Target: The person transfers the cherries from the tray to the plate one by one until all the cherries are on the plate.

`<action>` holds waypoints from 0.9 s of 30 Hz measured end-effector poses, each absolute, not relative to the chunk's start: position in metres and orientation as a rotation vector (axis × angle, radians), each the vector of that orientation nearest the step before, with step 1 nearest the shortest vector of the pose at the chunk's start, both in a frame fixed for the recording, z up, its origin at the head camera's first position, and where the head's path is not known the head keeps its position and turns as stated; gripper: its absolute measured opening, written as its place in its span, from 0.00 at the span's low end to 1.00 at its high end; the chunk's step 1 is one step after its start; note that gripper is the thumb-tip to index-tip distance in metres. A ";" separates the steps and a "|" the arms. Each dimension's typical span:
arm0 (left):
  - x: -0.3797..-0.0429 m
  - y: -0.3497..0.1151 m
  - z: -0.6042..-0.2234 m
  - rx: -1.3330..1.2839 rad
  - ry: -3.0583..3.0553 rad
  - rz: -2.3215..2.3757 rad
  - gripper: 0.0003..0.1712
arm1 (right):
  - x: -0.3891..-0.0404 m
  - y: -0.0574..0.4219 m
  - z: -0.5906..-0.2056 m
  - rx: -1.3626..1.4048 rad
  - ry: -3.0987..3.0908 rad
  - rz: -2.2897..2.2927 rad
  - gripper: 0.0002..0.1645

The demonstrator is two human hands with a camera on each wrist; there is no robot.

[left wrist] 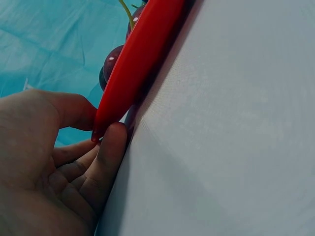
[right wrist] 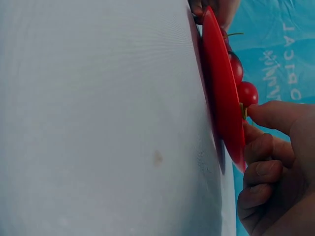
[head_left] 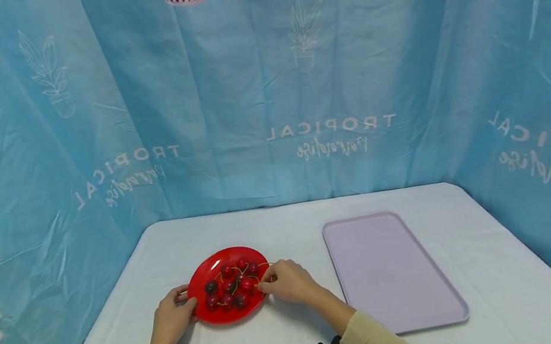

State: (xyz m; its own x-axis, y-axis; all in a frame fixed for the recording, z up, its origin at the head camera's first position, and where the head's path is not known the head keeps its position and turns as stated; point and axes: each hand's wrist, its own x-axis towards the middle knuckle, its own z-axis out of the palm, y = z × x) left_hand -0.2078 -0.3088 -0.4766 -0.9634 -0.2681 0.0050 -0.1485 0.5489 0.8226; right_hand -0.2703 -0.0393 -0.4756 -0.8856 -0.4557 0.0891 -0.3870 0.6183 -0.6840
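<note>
A red plate (head_left: 233, 317) of dark and bright red cherries (head_left: 229, 286), some with green stems, lies on the white table. My left hand (head_left: 170, 320) holds its left rim. In the left wrist view the thumb (left wrist: 76, 109) is on top of the rim and the fingers are beneath it. At the right edge of the plate, my right hand (head_left: 287, 281) pinches the stem of a bright red cherry (right wrist: 247, 93) between thumb and forefinger. The cherry is still over the plate among the others. The other fingers of that hand are curled.
A pale purple rectangular tray (head_left: 397, 273) lies on the right side of the table (head_left: 302, 342). Blue printed curtains (head_left: 321, 86) hang behind the table and at both sides.
</note>
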 end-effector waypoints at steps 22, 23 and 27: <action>-0.214 -0.313 -0.479 0.277 -2.790 -1.400 0.32 | -0.238 0.046 -0.449 -0.929 2.929 -0.639 0.14; -0.213 -0.315 -0.477 0.283 -2.824 -1.348 0.33 | -0.237 0.053 -0.447 -0.937 2.949 -0.636 0.15; -0.207 -0.319 -0.468 0.264 -2.991 -1.014 0.40 | -0.228 0.090 -0.441 -0.907 3.119 -0.577 0.24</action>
State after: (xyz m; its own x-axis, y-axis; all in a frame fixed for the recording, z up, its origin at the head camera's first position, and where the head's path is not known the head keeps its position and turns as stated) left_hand -0.2073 -0.3195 -0.4676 -0.9857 -0.1484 -0.0796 -0.1662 0.7816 0.6013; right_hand -0.2281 0.0904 -0.4413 -0.8375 -0.4888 0.2440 -0.5438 0.7891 -0.2857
